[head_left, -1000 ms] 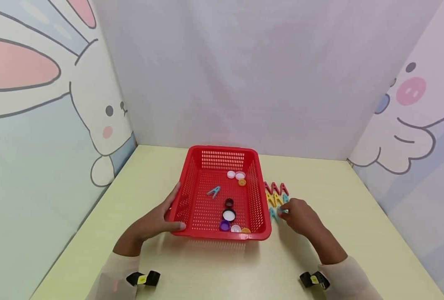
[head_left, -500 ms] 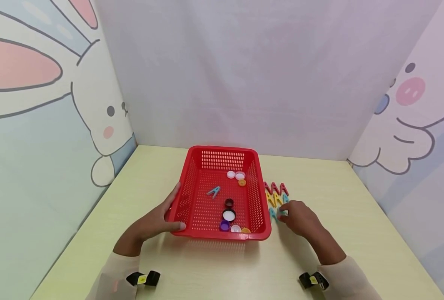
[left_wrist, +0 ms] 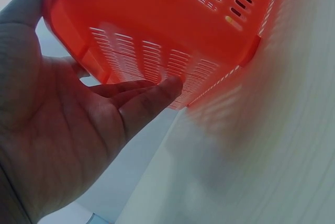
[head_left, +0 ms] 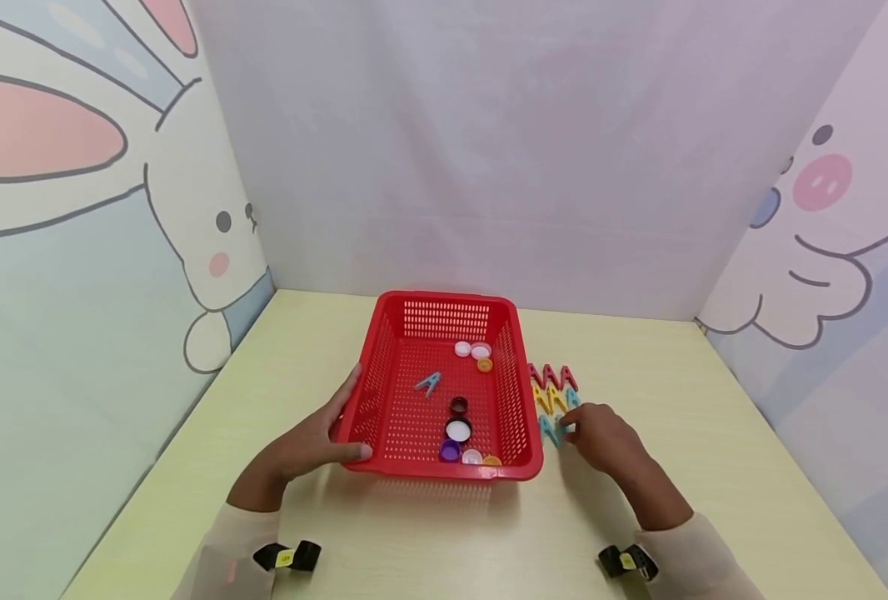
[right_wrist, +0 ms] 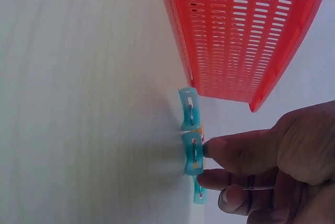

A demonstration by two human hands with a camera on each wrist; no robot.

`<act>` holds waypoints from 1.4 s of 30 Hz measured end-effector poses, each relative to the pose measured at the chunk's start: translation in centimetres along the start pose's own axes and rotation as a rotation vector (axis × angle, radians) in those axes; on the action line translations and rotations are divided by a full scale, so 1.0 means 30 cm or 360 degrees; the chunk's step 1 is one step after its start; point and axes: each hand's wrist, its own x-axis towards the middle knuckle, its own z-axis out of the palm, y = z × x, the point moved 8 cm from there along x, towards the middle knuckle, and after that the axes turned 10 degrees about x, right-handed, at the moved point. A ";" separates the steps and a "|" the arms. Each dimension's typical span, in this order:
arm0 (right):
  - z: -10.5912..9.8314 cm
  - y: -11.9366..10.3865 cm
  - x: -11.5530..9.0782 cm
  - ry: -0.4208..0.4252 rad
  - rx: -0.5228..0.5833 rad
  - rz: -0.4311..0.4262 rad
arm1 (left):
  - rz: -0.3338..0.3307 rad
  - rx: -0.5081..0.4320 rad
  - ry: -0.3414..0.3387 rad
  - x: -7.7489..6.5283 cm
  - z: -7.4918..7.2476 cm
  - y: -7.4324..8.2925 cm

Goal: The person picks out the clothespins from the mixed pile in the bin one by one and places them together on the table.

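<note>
A red plastic basket stands mid-table. My left hand holds its left front corner, thumb on the rim and fingers along the outer wall, as the left wrist view shows. Right of the basket, clothespins lie in rows: red clothespins at the back, yellow clothespins in the middle, light blue ones in front. My right hand pinches a light blue clothespin in the front row, thumb and a finger at its edges. Another blue clothespin lies beside it, nearer the basket.
Inside the basket are a light blue clothespin, a purple cap, a black-rimmed white cap, a dark cap and several white and yellow caps. A pale curtain hangs behind the table.
The right hand has shifted slightly nearer me, and more of the front blue clothespins shows beside its fingertips. The left hand and basket have stayed in place.
</note>
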 end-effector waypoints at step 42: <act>-0.109 -0.101 -0.037 0.0264 0.0060 -0.0174 | 0.0019 0.0003 0.0001 -0.001 0.000 0.000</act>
